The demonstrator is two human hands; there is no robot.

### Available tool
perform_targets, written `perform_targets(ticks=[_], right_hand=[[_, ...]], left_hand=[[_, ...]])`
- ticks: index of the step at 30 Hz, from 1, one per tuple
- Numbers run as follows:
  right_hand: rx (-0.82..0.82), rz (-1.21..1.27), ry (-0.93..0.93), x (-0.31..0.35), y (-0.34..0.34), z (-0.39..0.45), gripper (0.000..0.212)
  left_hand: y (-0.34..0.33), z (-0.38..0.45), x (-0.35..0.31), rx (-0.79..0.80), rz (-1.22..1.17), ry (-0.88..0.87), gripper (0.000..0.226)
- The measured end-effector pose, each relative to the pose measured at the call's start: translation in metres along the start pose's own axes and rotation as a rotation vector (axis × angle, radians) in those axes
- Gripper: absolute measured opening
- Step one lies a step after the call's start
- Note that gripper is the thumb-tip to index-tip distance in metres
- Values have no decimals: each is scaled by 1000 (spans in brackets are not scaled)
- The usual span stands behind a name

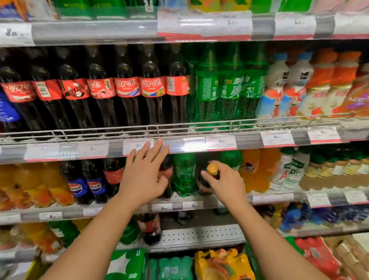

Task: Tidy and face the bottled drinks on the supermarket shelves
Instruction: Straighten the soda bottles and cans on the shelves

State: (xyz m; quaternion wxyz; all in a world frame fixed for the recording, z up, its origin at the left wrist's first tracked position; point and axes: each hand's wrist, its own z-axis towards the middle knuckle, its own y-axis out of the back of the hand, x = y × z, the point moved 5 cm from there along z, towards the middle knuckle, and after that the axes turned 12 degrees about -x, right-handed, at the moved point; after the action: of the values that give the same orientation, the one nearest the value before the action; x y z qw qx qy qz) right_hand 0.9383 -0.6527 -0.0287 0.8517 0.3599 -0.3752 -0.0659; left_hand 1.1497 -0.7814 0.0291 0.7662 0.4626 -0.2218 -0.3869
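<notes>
Meanwhile, a gold-capped dark bottle (206, 178) is gripped at the neck by the right hand (226, 180) on the shelf (272, 198), seemingly for facing, while the left hand (143, 175) is spread, grasping nothing, before 1 cola bottle (166, 174).

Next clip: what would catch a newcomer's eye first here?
Two bare arms reaching into the second shelf: the right hand grips a dark gold-capped bottle by its neck, while the left hand spreads open before the red-labelled cola bottles. Above runs a long row of dark red-labelled cola bottles.
</notes>
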Motion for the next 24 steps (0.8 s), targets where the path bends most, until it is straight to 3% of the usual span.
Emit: perform_targets(ticks=[4, 8, 13, 17, 21, 24], right_hand=[[40, -68, 51, 0, 2, 1, 47], [61, -80, 98, -2, 4, 7, 41], [38, 3, 80, -16, 8, 1, 48], [36, 18, 34, -33, 11, 4, 48], [17, 68, -34, -47, 14, 8, 46], [14, 82, -49, -47, 15, 8, 46]], left_hand=[[11, -2, -5, -28, -186, 77, 72], [24, -32, -4, -299, -310, 199, 37], [-10, -62, 18, -111, -379, 542, 33], [-29, -54, 24, -20, -402, 643, 51], [-45, -31, 21, -30, -518, 725, 68], [-51, -6, 22, -45, -475, 714, 43]])
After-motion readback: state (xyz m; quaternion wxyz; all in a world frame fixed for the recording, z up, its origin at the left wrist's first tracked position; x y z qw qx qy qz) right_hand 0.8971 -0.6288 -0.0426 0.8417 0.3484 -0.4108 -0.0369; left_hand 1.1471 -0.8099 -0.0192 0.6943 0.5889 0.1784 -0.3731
